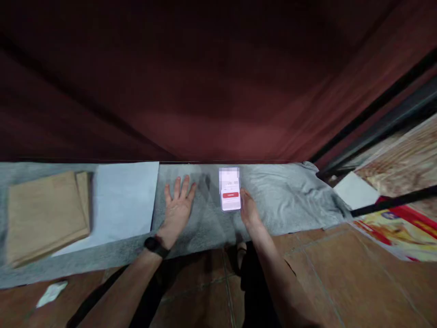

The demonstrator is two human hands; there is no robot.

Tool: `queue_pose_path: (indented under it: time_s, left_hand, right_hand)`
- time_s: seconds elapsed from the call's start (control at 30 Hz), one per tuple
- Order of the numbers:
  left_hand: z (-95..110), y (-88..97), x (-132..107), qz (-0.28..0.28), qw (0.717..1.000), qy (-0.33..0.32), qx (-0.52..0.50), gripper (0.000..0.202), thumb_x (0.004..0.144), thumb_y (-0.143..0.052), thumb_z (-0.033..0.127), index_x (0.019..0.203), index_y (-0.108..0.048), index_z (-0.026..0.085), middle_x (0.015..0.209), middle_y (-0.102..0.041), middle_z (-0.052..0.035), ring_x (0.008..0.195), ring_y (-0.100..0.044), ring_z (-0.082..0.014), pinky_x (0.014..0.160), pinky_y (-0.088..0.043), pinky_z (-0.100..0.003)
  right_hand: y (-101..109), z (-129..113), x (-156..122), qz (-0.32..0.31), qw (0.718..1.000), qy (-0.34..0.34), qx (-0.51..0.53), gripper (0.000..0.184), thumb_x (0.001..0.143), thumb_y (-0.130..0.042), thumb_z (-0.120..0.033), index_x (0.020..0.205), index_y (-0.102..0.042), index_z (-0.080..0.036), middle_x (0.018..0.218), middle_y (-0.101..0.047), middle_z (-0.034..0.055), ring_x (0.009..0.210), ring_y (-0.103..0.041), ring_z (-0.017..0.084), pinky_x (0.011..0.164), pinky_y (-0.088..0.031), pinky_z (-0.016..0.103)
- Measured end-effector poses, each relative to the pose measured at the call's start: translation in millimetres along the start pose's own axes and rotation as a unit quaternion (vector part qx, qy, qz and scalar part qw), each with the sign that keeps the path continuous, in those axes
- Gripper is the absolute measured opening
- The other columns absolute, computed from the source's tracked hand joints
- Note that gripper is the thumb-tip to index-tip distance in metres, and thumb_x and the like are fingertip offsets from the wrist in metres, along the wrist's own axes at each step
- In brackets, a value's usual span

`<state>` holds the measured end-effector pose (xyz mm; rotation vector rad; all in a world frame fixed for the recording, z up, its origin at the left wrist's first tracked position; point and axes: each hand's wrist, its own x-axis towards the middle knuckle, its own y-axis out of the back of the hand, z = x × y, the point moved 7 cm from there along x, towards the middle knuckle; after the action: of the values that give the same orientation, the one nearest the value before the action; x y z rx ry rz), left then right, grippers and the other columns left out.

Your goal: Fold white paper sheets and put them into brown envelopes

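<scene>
Phone (231, 200) is over the middle of the grey cloth (205, 237), between its far and near edges, screen lit and facing the wearer, short sides roughly parallel to the far edge. Red button across the lower half of the screen; upper part pixelated, small text not legible. Right hand (250, 210) closed around the phone's right side, thumb along that edge, other fingers mostly hidden. Can't tell if the phone's back touches the cloth.

Left hand (177, 209) wide open, fingers spread toward the far edge, nothing in it; sits left of the phone, well apart from it. Can't tell if it touches the cloth. Black watch (156, 247) on the left wrist.

White sheet (123, 200) just left of the left hand, reaching the cloth's far edge. Brown paper stack (48, 214) near the cloth's left end, overlapping the sheet's left side. Cloth wrinkled toward its right end.

Dark red panel (218, 100) rises along the far edge. Past the right end: dark bars (378, 109), a white flat piece (357, 191), red-and-yellow printed packaging (399, 228). Tiled floor (362, 278) below the near edge, white scrap (52, 294) on it at left.
</scene>
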<state>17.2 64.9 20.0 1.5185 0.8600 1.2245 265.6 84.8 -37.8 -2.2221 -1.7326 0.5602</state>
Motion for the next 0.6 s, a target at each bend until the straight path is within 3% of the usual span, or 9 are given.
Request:
queue_pose_path:
  time_s: [0.13, 0.3, 0.5, 0.6]
  left_hand:
    - [11, -10.2, -7, -0.035, 0.999, -0.021, -0.009, 0.065, 0.094, -0.033, 0.001, 0.156, -0.044, 0.017, 0.173, -0.022, -0.0128, 0.162, -0.006, -0.0344, 0.127, -0.006, -0.068]
    - [17, -21.6, -10, -0.077, 0.995, -0.058, -0.013, 0.068, 0.091, -0.028, 0.0, 0.151, -0.054, 0.019, 0.17, -0.031, -0.0109, 0.16, -0.018, -0.0331, 0.129, -0.009, -0.065]
    - [-1, -18.4, -5, -0.041, 0.997, -0.042, -0.047, 0.055, 0.097, -0.031, 0.009, 0.144, -0.059, 0.016, 0.167, -0.037, -0.0146, 0.159, -0.022, -0.0359, 0.127, -0.01, -0.066]
    - [-10, -19.3, -3, -0.033, 0.998, -0.036, -0.048, 0.048, 0.101, -0.037, 0.02, 0.143, -0.059, 0.012, 0.167, -0.037, -0.0176, 0.157, -0.025, -0.0384, 0.125, -0.011, -0.067]
  right_hand:
    - [42, -30, 20, 0.032, 0.999, -0.001, -0.024, 0.015, 0.075, -0.072, -0.036, 0.08, -0.069, -0.022, 0.071, -0.073, -0.0019, 0.07, -0.073, 0.02, 0.065, -0.061, 0.03]
    - [104, -61, 39, 0.138, 0.989, 0.007, -0.045, 0.012, 0.075, -0.065, -0.029, 0.081, -0.068, -0.019, 0.067, -0.074, -0.0006, 0.067, -0.074, 0.022, 0.062, -0.061, 0.031]
    - [168, -80, 49, 0.24, 0.966, -0.002, -0.101, 0.01, 0.079, -0.062, -0.025, 0.08, -0.068, -0.018, 0.067, -0.074, -0.001, 0.056, -0.071, 0.017, 0.059, -0.06, 0.029]
    - [193, -87, 52, 0.256, 0.96, 0.007, -0.117, 0.008, 0.079, -0.062, -0.024, 0.077, -0.068, -0.018, 0.063, -0.072, -0.0013, 0.051, -0.068, 0.017, 0.053, -0.058, 0.028]
